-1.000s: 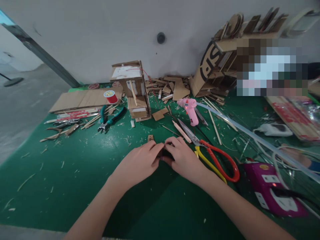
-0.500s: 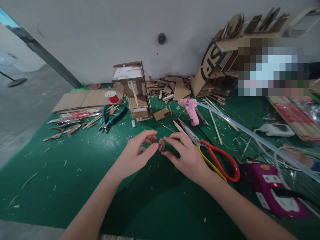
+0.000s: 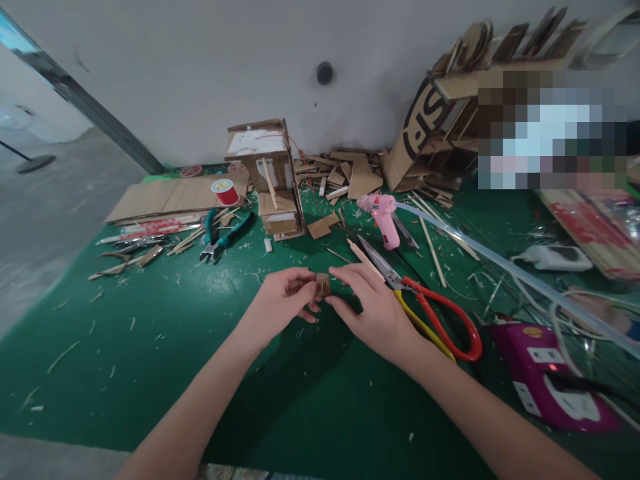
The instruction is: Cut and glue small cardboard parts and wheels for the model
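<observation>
Between my hands, above the green table (image 3: 165, 373), is a small brown piece (image 3: 323, 285) that looks like cardboard. My left hand (image 3: 280, 300) pinches it between thumb and fingers. Thumb and fingers of my right hand (image 3: 373, 303) are spread apart just to the right of the piece, holding nothing. Under and beyond the right hand lie large scissors (image 3: 430, 293) with orange and yellow handles. A pink glue gun (image 3: 383, 217) with a long clear glue stick stands farther back. A cardboard model (image 3: 273, 180) with a red thread stands straight ahead.
Teal-handled pliers (image 3: 223, 237), a red thread spool (image 3: 225, 192) and thin sticks lie at left. Cardboard scraps (image 3: 363, 177) pile against the wall. At right are a purple power strip (image 3: 550, 380), a white adapter (image 3: 555, 259), cables and a cardboard shelf (image 3: 420, 127). Another person sits at far right.
The small piece has passed from my right fingers into a pinch of my left hand. My right fingers have come away from it; the left hand has turned.
</observation>
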A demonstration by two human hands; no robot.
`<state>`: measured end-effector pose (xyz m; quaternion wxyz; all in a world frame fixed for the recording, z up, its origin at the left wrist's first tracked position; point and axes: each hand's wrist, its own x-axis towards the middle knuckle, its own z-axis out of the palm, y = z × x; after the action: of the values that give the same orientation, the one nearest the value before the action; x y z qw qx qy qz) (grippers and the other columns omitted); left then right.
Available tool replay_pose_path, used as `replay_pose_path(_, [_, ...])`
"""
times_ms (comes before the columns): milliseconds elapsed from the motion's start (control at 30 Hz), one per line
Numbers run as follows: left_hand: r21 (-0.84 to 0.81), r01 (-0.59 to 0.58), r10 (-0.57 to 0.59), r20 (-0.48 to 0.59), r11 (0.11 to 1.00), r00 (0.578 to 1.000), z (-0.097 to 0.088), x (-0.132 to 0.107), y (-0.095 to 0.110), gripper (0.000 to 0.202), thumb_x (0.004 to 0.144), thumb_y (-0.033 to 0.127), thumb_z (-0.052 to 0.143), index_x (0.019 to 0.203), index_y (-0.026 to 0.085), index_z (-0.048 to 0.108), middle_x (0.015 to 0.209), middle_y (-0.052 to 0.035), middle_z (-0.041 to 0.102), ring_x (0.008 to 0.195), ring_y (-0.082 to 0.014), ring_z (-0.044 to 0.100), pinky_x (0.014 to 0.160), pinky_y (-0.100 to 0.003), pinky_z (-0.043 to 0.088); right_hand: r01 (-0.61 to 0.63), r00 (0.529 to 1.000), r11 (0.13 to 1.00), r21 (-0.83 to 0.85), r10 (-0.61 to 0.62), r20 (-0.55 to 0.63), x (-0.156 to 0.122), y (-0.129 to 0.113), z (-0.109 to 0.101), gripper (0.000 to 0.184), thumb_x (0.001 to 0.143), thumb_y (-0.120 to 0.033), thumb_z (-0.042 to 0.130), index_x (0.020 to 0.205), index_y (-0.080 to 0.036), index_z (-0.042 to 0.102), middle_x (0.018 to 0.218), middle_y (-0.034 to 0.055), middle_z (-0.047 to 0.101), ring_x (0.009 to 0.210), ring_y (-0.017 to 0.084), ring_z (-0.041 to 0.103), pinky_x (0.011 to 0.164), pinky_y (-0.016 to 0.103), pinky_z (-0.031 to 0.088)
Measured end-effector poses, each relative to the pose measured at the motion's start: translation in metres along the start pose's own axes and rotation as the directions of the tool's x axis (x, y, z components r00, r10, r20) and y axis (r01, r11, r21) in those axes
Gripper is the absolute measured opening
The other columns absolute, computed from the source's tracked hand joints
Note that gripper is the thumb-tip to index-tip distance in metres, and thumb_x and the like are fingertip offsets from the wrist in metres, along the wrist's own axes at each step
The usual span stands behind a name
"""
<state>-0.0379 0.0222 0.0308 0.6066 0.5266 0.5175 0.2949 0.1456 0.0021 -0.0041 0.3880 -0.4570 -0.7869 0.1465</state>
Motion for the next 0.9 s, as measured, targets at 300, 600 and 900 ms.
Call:
replay_pose_path(300, [0.022,-0.025,0.025,0.008,0.999,1.0,0.0008,-0.0028,-0.0007,0.029,0.085,0.031,0.063,0.109,0.015,0.059,0.075,-0.0007,0.064,0.063,-0.0113,0.065,0.06,-0.025,0.06,0.17,0.984,0.985,0.028,-0.168,-0.059,0.0006,0.0037,0.0048,0.041,0.092,-0.011,0.052,0.131,-0.023,0.053,0.114,0.0107,0.064,0.104,0.022,0.061,0.085,0.04,0.056])
replay_pose_path(600, [0.025,-0.031,0.031,-0.007,0.999,1.0,0.003,-0.002,0.0009,0.022,0.085,0.026,0.061,0.104,0.015,0.059,0.076,-0.0003,0.064,0.068,-0.0117,0.066,0.063,-0.026,0.062,0.213,0.975,0.977,-0.015,-0.214,-0.057,0.0041,0.0021,0.004,0.025,0.092,-0.014,0.056,0.113,-0.02,0.067,0.109,0.006,0.074,0.102,0.021,0.062,0.088,0.039,0.052])
replay_pose_path(900, [0.008,-0.017,0.017,-0.001,1.0,1.0,0.0029,-0.0009,-0.0026,0.024,0.085,0.028,0.063,0.105,0.015,0.059,0.079,-0.001,0.065,0.069,-0.0118,0.066,0.065,-0.027,0.062,0.176,0.983,0.984,-0.041,-0.178,-0.039,0.0037,0.0017,0.0024,0.02,0.094,-0.021,0.057,0.11,-0.02,0.069,0.106,0.0046,0.075,0.098,0.019,0.065,0.087,0.037,0.049])
